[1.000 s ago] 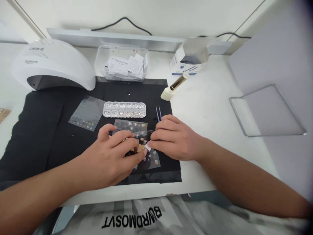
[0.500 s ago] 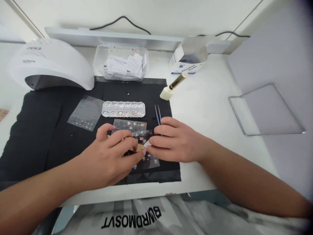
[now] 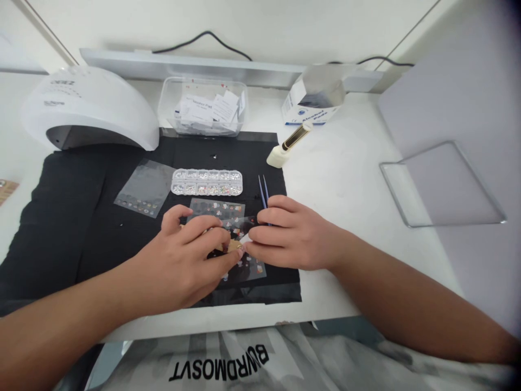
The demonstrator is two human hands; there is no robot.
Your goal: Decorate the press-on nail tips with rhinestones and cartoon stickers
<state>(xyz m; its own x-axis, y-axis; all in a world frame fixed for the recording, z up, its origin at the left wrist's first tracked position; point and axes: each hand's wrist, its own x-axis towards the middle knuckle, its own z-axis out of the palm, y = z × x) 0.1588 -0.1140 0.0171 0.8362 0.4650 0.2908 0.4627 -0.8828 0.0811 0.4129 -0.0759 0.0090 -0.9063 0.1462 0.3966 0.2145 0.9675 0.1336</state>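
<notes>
My left hand [image 3: 183, 266] and my right hand [image 3: 291, 236] meet over a clear sticker sheet [image 3: 222, 209] on a black mat [image 3: 81, 228]. The left fingers are curled round a small tan piece [image 3: 233, 247], pressing it down. The right fingers pinch a tiny white piece [image 3: 246, 239] right against the left fingertips. Blue tweezers [image 3: 263, 190] lie on the mat just beyond my right hand, their handle hidden under it.
A clear rhinestone box [image 3: 207, 182] and a second sticker sheet [image 3: 145, 188] lie on the mat. Behind stand a white nail lamp [image 3: 87, 108], a tub of paper pads [image 3: 202, 106], a blue-white carton [image 3: 315, 100] and a gold-capped bottle [image 3: 288, 144]. A clear stand [image 3: 443, 184] sits right.
The hands have stayed nearly still; the right fingertips shifted a little left and the white piece now sits closer to the tan piece.
</notes>
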